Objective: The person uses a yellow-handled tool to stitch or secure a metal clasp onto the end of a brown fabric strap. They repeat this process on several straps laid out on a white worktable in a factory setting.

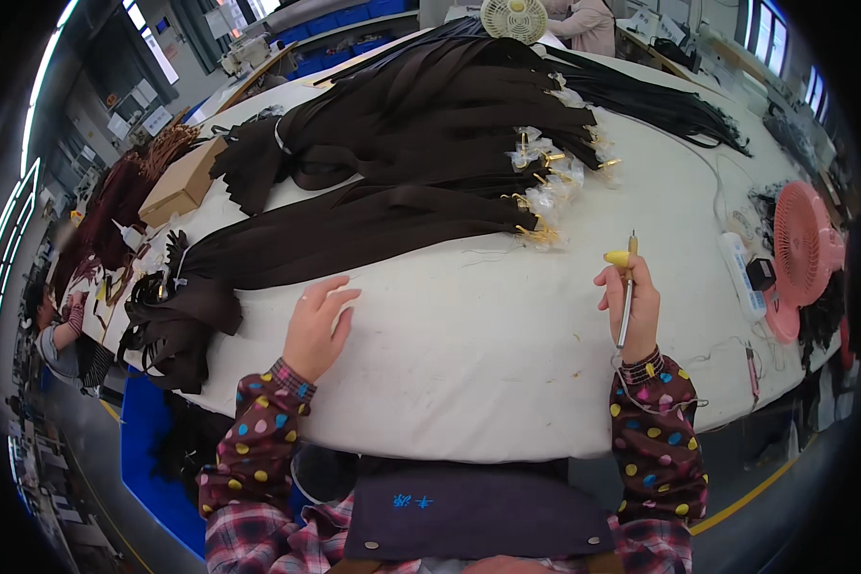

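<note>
My left hand (320, 325) hovers over the white table, fingers apart, holding nothing. My right hand (637, 311) is closed around a slim, pen-shaped silver tool (627, 311) with a narrow brass-coloured tip pointing away from me. A yellow cover (619, 258) sits on one of its fingers. Beyond both hands lies a bundle of long dark brown fabric straps (373, 230), tied near its left end. Gold-coloured metal pieces and clear plastic (550, 206) show at the right ends. A larger pile of similar straps (402, 115) lies behind it.
White cloth covers the table (450, 383). At right stand a pink fan (804, 244) and a white power strip (742, 275). A cardboard box (184, 182) and dark red straps (115, 215) are at left, near another person's hand (75, 311). A cream fan (514, 19) stands at the back.
</note>
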`<state>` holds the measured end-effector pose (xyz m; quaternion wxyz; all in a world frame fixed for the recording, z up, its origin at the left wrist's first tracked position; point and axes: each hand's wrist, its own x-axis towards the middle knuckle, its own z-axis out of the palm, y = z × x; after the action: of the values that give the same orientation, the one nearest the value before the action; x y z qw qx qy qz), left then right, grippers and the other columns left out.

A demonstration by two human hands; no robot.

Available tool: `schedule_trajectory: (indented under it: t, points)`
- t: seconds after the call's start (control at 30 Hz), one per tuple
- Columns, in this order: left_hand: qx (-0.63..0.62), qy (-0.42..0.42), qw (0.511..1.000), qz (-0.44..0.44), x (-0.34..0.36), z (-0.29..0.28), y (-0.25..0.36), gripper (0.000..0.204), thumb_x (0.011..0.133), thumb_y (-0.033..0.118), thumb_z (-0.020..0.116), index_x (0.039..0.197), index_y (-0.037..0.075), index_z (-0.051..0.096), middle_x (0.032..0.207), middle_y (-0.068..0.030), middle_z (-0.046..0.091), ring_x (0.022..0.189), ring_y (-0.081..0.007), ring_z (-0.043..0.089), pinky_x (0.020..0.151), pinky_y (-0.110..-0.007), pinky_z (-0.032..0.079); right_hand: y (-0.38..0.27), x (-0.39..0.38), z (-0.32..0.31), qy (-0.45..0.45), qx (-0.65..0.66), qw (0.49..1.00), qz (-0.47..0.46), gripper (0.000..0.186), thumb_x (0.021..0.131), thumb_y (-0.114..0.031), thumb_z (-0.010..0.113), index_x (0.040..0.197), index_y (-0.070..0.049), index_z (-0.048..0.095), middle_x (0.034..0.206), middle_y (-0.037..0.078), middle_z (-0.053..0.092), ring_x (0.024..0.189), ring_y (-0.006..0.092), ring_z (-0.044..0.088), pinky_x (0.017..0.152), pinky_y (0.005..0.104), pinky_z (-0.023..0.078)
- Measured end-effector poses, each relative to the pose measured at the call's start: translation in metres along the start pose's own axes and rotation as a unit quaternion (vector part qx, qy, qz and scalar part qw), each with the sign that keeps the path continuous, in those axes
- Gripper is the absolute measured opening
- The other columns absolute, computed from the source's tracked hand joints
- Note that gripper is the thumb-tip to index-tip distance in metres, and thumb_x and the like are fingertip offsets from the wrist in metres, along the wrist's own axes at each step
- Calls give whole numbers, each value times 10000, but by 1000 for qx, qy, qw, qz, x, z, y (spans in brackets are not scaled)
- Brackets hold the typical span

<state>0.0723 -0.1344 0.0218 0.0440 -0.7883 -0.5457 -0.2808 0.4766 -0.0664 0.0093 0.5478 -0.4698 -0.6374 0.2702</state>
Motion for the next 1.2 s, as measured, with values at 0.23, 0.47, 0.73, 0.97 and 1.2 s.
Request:
schedule_trajectory:
  t: [0.23,0.47,0.73,0.97,1.2]
  points:
    - [130,-27,988,75,162,89,2,684,843,392,686,1421,156,406,1496,-118,319,1389,-335,289,1103,-554,238,0,2,-1,20,-30,999,22,123,937,-88,555,1039,-19,566,760,38,645,542,66,551,503,211,448]
    - [85,-42,957,-275,208,75,-114,499,964,529,391,1048,104,638,1095,-134,647,1017,-310,608,885,-499,440,4,0,-2,16,-75,997,-5,122,919,-40,571,1040,-26,579,753,34,650,556,70,564,518,215,449]
    - [130,-90,961,-225,132,59,-183,463,952,534,434,1066,143,654,1061,-87,657,1050,-274,608,897,-508,421,10,1,-4,2,-76,996,40,125,927,-42,556,1049,-17,566,764,57,647,552,75,558,513,214,459]
    - [64,-223,967,-107,187,101,-184,542,968,518,340,1228,119,598,1266,-146,575,1179,-321,540,1002,-448,415,24,7,5,13,-84,995,57,129,942,-74,538,1057,-22,563,755,54,639,536,73,546,486,216,459]
    - [24,-188,971,-147,215,110,-85,619,924,567,434,1146,11,592,1021,-233,661,1011,-394,609,893,-445,471,28,8,-3,39,-92,994,53,130,946,-71,531,1062,-20,558,764,45,629,528,60,524,475,204,442]
